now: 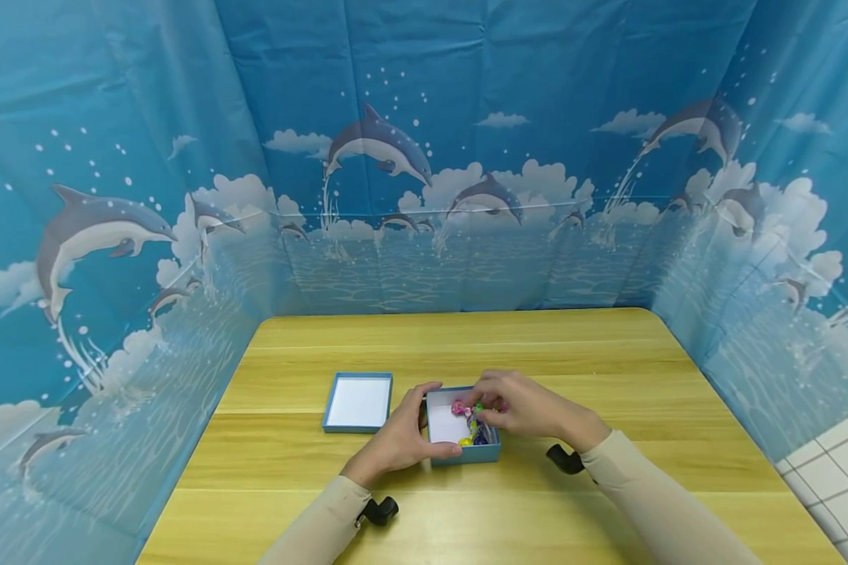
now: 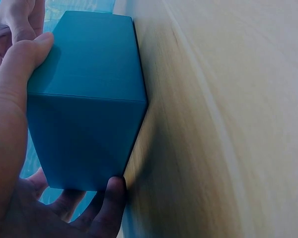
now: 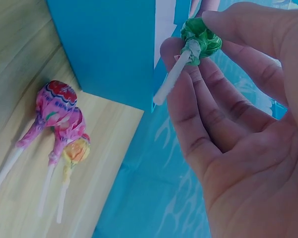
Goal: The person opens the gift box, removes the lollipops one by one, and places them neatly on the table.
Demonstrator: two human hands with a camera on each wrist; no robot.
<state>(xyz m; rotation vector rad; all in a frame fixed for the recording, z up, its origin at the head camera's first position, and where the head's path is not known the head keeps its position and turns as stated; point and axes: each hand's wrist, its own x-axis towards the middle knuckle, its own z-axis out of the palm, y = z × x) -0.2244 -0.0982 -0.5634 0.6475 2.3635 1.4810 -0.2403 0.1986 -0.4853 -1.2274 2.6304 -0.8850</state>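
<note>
My left hand (image 1: 424,424) grips the left side of a small open blue box (image 1: 491,453) at the table's middle; in the left wrist view the thumb (image 2: 25,54) and fingers (image 2: 109,198) clasp the box (image 2: 89,99) from opposite sides. My right hand (image 1: 498,404) hovers over the box and pinches a green-wrapped lollipop (image 3: 201,42) between thumb and fingertips, stick pointing down. Pink-wrapped lollipops (image 3: 57,106) and a yellow one (image 3: 75,151) lie together beside a blue box wall (image 3: 109,49); in the head view they show as bright wrappers (image 1: 466,416) inside the box.
The box's blue lid (image 1: 357,402) lies upside down just left of the box, white inside showing. The wooden table (image 1: 466,337) is enclosed on three sides by a blue dolphin-print curtain (image 1: 424,157). White tiled floor (image 1: 841,486) shows at the right.
</note>
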